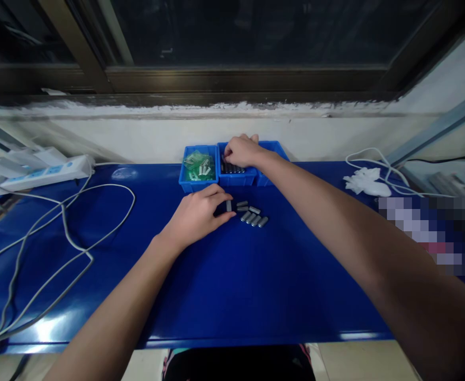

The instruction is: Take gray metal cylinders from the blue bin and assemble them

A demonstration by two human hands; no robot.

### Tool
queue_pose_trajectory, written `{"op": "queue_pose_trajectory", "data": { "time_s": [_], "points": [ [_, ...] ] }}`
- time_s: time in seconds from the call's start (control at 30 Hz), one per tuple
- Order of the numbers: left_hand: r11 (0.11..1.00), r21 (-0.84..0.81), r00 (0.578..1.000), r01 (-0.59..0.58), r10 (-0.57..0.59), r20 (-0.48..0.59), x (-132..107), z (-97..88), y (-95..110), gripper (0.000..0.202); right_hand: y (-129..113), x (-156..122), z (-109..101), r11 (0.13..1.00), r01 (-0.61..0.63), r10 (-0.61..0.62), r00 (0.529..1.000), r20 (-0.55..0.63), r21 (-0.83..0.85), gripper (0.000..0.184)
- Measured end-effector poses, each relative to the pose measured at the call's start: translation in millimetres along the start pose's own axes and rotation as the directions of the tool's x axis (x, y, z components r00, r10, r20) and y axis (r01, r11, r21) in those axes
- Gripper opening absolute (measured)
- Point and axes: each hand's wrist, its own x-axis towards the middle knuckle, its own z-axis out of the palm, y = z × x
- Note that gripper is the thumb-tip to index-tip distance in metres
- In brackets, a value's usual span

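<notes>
My left hand [199, 214] rests on the blue table [224, 286] and pinches a small grey metal cylinder [228, 205] between thumb and forefinger. Several more grey cylinders [252, 214] lie in a loose cluster just right of it. My right hand [242, 151] reaches into the middle blue bin [236, 177], fingers curled down over the dark metal parts inside; whether it holds one is hidden. The left blue bin [192, 182] holds a clear bag with small pale parts [200, 166].
A third blue bin [274, 148] sits behind my right wrist. A white power strip [37, 174] and looping white cables [65, 233] lie at the left. White cloth or gloves [365, 182] and a cable lie at the right, beside a blurred patch.
</notes>
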Motion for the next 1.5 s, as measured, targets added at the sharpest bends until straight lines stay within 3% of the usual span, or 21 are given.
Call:
{"op": "queue_pose_trajectory", "data": {
  "time_s": [0.8,0.93,1.07,1.2,1.27,1.37,1.5],
  "points": [
    [1.000,-0.013,0.999,0.010,-0.009,0.040,0.5,-0.8,3.3,0.032,4.1,14.9,10.2,0.999,-0.039,0.042,0.995,-0.093,0.027,0.015],
    [1.000,-0.016,0.999,0.024,-0.023,0.031,1.2,-1.6,2.2,0.032,5.1,8.3,1.8,0.999,-0.023,0.032,0.982,-0.186,0.048,0.017],
    [0.999,-0.017,1.000,0.028,-0.028,-0.009,2.3,-1.2,1.6,0.032,-3.3,-25.8,-13.5,0.991,0.058,-0.006,0.918,-0.397,0.121,0.027],
    [0.999,-0.008,0.993,0.034,-0.035,-0.112,3.5,-0.1,1.8,0.030,-23.6,-86.6,-16.9,0.974,0.124,-0.002,0.838,-0.546,0.187,0.024],
    [0.999,-0.020,0.982,0.028,-0.032,-0.187,4.0,-0.1,1.9,0.028,-33.0,-117.5,-11.6,0.947,0.183,0.003,0.819,-0.573,0.266,0.021],
    [0.998,-0.054,0.949,-0.026,0.008,-0.314,4.4,-0.2,2.0,0.030,-41.0,-152.6,0.3,0.834,0.232,0.071,0.855,-0.514,0.501,0.018],
    [0.993,-0.083,0.917,-0.089,0.049,-0.396,4.3,0.9,2.7,0.034,-40.5,-172.1,13.4,0.538,0.125,0.098,0.973,-0.208,0.834,0.025]
  ]
}}
